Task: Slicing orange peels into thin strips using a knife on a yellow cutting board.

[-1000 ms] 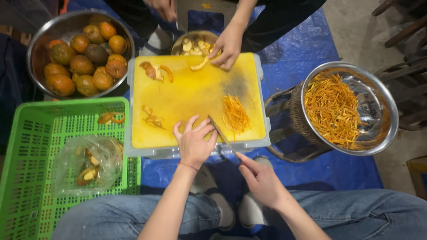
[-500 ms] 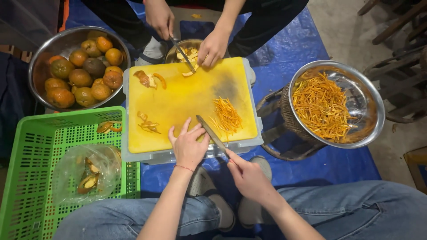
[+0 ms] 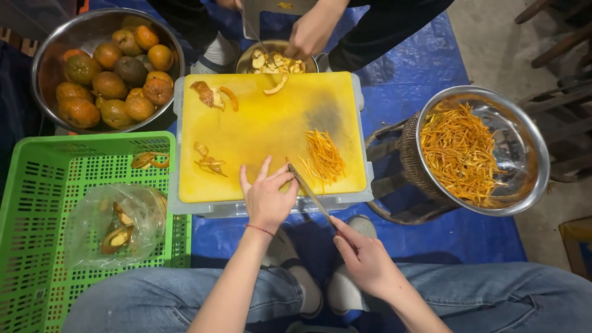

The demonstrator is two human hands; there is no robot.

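Gripping knife [image 3: 310,192], right hand [image 3: 368,262]

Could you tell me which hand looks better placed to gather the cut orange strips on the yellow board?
Left hand: it lies flat, empty, beside the strips; the right hand holds the knife.

Lit evenly and warmly from above, brightest on the yellow cutting board [image 3: 271,129]. Dim toward the corners around that board, nearly black at upper left. Soft shadow just below its near edge. Glare on the steel bowl [image 3: 530,154] rim to its right. Sharp at the board, slightly bowed outward beyond it.
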